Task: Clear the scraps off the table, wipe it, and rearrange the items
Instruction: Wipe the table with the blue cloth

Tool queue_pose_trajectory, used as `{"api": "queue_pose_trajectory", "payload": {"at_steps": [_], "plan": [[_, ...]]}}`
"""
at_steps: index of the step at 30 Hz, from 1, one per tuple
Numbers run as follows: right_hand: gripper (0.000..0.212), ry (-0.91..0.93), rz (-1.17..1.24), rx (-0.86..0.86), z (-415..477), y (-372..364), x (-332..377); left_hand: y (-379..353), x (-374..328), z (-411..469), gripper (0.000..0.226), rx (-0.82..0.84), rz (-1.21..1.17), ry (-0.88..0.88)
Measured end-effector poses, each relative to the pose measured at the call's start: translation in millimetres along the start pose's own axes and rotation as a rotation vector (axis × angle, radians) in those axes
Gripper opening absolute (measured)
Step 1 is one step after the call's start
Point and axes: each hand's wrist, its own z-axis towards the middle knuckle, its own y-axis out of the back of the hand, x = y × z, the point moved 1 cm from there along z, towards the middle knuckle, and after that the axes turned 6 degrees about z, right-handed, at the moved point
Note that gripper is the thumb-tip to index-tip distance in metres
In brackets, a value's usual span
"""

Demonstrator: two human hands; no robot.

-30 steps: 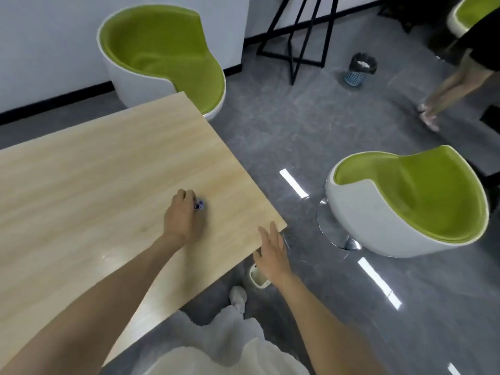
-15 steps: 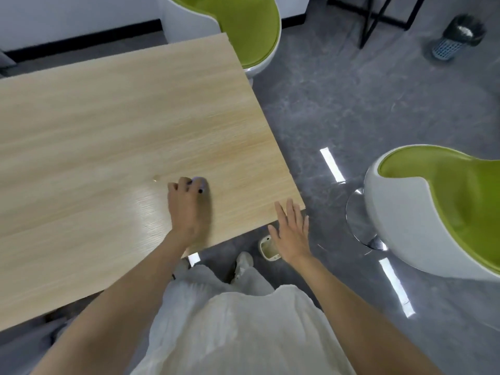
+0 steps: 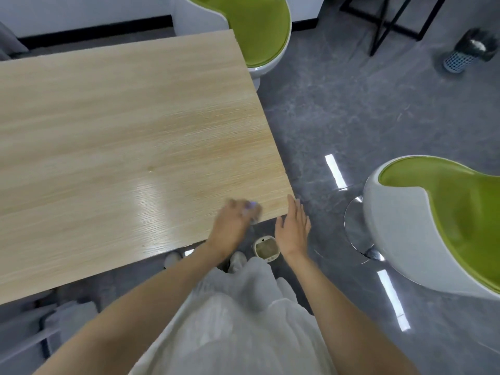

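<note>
The light wooden table fills the left half of the view. My left hand is blurred and lies on its near right corner, fingers curled over a small bluish scrap at the fingertips, close to the table's edge. My right hand is open just off that corner, palm turned toward the table and fingers together. A tiny speck lies further in on the tabletop. On the floor below the corner stands a small round white bin, between my two wrists.
A green-and-white egg chair stands at the table's far right corner and another to my right. A mesh wastebasket and a black metal frame stand on the grey floor at the back right.
My left hand has slid the bluish scrap across the table toward the near right corner. My right hand stays beside that corner. My view has tilted further down.
</note>
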Motion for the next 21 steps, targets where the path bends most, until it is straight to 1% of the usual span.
{"api": "queue_pose_trajectory", "payload": {"at_steps": [1,2,3,4,5,6,7,8,9,10,11,12,13,14,15,16,17,19,20,21], "plan": [[0.064,0.009,0.071,-0.013,1,3,0,-10,-7,-1,0.023,0.063,0.073,-0.353],[0.068,0.029,0.113,-0.028,3,6,-2,-9,-4,1,0.025,0.094,0.132,-0.654],[0.072,0.046,0.146,-0.041,4,9,-5,-9,4,6,0.026,0.054,0.176,-0.833],[0.075,0.046,0.185,-0.053,7,11,-8,-5,13,11,0.028,0.003,0.193,-0.862],[0.078,0.023,0.234,-0.059,9,14,-12,-3,22,17,0.031,-0.038,0.181,-0.762],[0.081,-0.013,0.293,-0.056,10,16,-15,5,30,22,0.03,-0.099,0.149,-0.533],[0.082,-0.048,0.352,-0.043,11,17,-18,7,42,25,0.03,-0.163,0.118,-0.238],[0.084,-0.074,0.402,-0.028,10,18,-19,7,49,27,0.031,-0.22,0.117,-0.006],[0.085,-0.094,0.439,-0.018,10,18,-20,6,49,30,0.034,-0.253,0.139,0.09],[0.086,-0.112,0.465,-0.011,9,18,-20,-1,41,31,0.038,-0.24,0.152,0.039],[0.086,-0.125,0.483,-0.006,8,18,-20,-10,28,32,0.043,-0.191,0.168,-0.129],[0.086,-0.129,0.496,-0.002,7,18,-19,-16,14,31,0.041,-0.113,0.191,-0.367],[0.086,-0.124,0.501,0.003,7,18,-19,-18,1,31,0.035,-0.049,0.236,-0.59],[0.087,-0.118,0.5,0.01,8,18,-18,-16,-2,38,0.03,-0.008,0.286,-0.744],[0.087,-0.118,0.499,0.019,9,19,-19,-13,1,50,0.03,0.012,0.311,-0.783],[0.086,-0.128,0.506,0.03,10,20,-19,-11,6,64,0.03,0.008,0.309,-0.692],[0.086,-0.142,0.521,0.035,10,22,-20,-9,14,77,0.029,-0.034,0.273,-0.5],[0.087,-0.16,0.546,0.023,9,23,-20,-4,18,93,0.025,-0.131,0.171,-0.013],[0.087,-0.167,0.552,0.017,9,23,-19,-5,7,93,0.023,-0.141,0.135,0.068],[0.088,-0.18,0.561,0.005,9,23,-17,-10,-11,92,0.021,-0.127,0.123,-0.013]]}}
